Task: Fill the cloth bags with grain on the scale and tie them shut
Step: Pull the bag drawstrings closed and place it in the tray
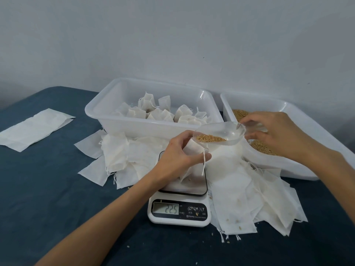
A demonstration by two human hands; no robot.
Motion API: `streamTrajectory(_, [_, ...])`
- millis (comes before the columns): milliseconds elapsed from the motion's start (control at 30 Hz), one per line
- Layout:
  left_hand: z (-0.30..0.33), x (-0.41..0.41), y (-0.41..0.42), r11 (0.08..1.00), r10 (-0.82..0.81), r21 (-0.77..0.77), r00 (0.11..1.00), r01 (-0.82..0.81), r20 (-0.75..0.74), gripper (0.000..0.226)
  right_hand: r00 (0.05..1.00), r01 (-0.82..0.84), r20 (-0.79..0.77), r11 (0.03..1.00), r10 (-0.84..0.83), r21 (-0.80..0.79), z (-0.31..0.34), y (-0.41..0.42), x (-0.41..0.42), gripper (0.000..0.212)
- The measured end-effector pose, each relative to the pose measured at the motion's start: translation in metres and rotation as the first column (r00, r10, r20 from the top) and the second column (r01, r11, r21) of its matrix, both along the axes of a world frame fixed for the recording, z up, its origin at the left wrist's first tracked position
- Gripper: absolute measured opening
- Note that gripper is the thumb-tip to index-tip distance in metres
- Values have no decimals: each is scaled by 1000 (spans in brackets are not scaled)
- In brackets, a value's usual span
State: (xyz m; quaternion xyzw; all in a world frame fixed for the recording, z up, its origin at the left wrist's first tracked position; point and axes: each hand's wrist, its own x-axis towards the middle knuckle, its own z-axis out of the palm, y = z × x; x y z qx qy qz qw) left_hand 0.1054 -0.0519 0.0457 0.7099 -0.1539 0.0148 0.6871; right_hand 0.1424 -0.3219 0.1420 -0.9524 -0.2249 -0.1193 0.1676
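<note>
The white rectangular kitchen scale [179, 211], near the front edge of the dark blue table [57, 189], shows "22.5" on its grey display [165, 208]. Its black panel buttons read "M" and "T"; the small print beneath them is too fine to read.

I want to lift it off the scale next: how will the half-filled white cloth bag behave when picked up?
Probably floppy: the half-filled white cloth bag sags in folds on the white digital scale, and only the left hand keeps its mouth open. Probably light, judging by its small bulk. With the white drawstring hanging untied, tipping it could spill grain.
</note>
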Motion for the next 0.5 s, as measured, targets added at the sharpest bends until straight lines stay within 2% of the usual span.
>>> streamTrajectory(167, [2,0,0,999,40,28,999,-40,3,45,996,75,-49,993,-71,94,-4,-22,8,26])
streamTrajectory(267, [3,-1,1,999,35,3,999,-35,4,44,967,252,-67,962,-246,104,-11,-44,18,34])
streamTrajectory(400, [5,-2,1,1000,13,-16,1000,-13,8,43,870,487,-75,873,-488,-28,-28,-70,36,39])
streamTrajectory(500, [4,-2,1,1000,19,14,1000,-19,18,44,805,558,-117,810,-581,-179,-41,-74,43,25])
